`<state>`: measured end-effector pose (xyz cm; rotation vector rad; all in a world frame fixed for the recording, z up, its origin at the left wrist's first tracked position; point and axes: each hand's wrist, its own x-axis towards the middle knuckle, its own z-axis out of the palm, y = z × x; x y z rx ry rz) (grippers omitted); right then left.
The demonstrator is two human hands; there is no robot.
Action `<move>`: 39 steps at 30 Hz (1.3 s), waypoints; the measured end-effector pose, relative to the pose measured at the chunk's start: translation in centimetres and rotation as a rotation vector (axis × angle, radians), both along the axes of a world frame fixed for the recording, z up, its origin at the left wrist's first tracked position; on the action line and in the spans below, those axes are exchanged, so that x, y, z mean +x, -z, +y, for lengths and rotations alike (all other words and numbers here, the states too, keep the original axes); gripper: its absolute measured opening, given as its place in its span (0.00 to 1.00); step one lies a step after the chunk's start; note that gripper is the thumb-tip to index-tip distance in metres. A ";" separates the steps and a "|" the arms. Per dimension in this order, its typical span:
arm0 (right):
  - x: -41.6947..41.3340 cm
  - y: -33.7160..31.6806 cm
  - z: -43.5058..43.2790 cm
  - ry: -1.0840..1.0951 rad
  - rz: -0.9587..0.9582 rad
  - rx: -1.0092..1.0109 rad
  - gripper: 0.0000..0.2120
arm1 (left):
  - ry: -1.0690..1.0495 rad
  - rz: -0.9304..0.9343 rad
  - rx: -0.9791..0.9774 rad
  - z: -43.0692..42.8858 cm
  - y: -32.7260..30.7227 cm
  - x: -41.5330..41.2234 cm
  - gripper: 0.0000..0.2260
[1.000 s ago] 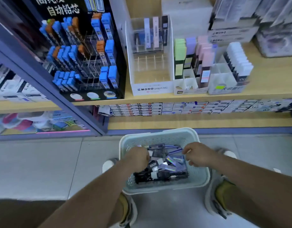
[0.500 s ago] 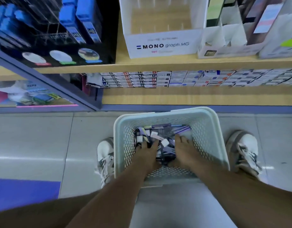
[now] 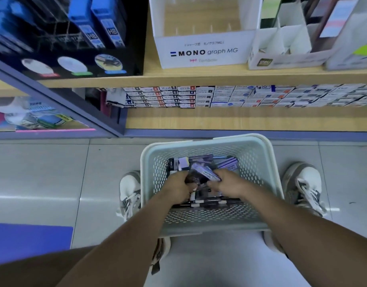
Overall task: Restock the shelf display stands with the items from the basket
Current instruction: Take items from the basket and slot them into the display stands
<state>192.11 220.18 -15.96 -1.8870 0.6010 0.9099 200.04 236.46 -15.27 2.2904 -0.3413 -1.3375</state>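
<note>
Pale plastic basket (image 3: 269,162) sits on the floor (image 3: 44,172) between the shoes (image 3: 129,189), well filled with packets (image 3: 226,162). Both hands are down in it: the left hand (image 3: 177,188) has its grip curled round dark packets (image 3: 194,180), and the right hand (image 3: 229,184) pinches a purple-white packet (image 3: 208,174). The MONO stand (image 3: 203,49) on the shelf (image 3: 220,76) shows bare slots, so restocking looks barely begun.
</note>
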 end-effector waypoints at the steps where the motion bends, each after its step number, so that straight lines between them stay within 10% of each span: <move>1: 0.1 -0.6 -0.2 0.094 -0.007 0.056 0.05 | -0.072 0.044 -0.014 0.0 -0.5 0.3 0.09; 9: -0.1 -5.1 1.2 0.878 0.135 0.754 0.01 | -0.243 0.129 -0.073 0.5 -5.4 -0.2 0.12; 27: -1.8 -15.2 4.1 1.296 -0.191 0.833 0.09 | -0.469 -0.217 -0.351 -0.2 -16.6 -2.5 0.09; 32: -1.9 -19.8 2.7 1.096 -0.178 0.860 0.06 | -0.669 0.256 -0.635 0.3 -23.8 -1.8 0.08; 39: -1.6 -28.8 2.2 0.609 -0.329 0.911 0.14 | -0.563 0.305 -0.795 -0.4 -30.7 -2.2 0.09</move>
